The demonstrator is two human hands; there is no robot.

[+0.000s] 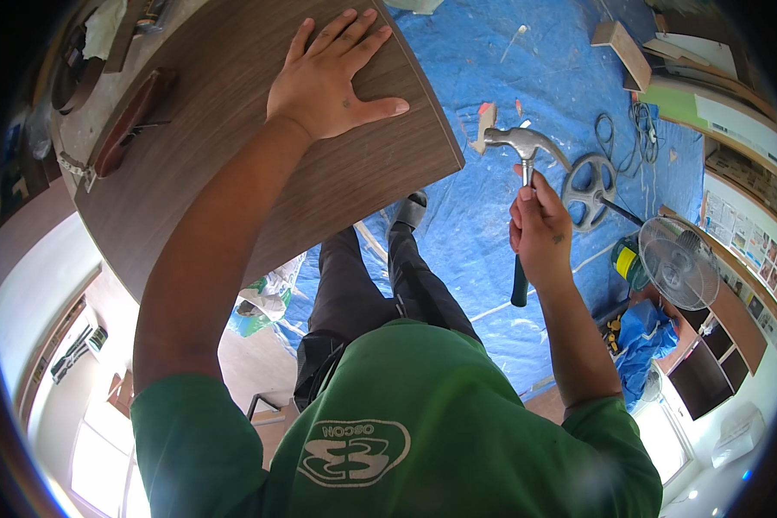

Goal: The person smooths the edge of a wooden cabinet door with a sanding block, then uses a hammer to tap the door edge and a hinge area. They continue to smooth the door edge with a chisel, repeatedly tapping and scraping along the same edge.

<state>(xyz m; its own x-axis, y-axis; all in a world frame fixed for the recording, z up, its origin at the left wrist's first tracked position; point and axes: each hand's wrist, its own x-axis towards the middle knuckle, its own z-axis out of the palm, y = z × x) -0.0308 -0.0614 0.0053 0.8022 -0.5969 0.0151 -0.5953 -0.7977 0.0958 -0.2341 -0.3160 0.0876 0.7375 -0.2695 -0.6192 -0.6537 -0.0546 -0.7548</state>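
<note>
My left hand (326,85) lies flat with fingers spread on a dark brown wood-grain panel (233,164). The panel fills the upper left, its right edge and corner just beyond my thumb. On the right, my right hand (540,224) grips a claw hammer (527,143) high on its handle, near the neck. The hammer is upright, its metal head above my fist and the dark green grip end sticking out below. It is apart from the panel. A reddish-brown knife-like tool or sheath (135,125) rests near the panel's far left edge; its exact kind is unclear.
Blue tarp (466,233) covers the floor. A standing fan (678,263) with a round grey base (589,192) lies at the right, near coiled cable (639,142). A wooden offcut (622,56) is at the upper right. A blue bag (643,341) and an open shelf unit (708,371) stand lower right.
</note>
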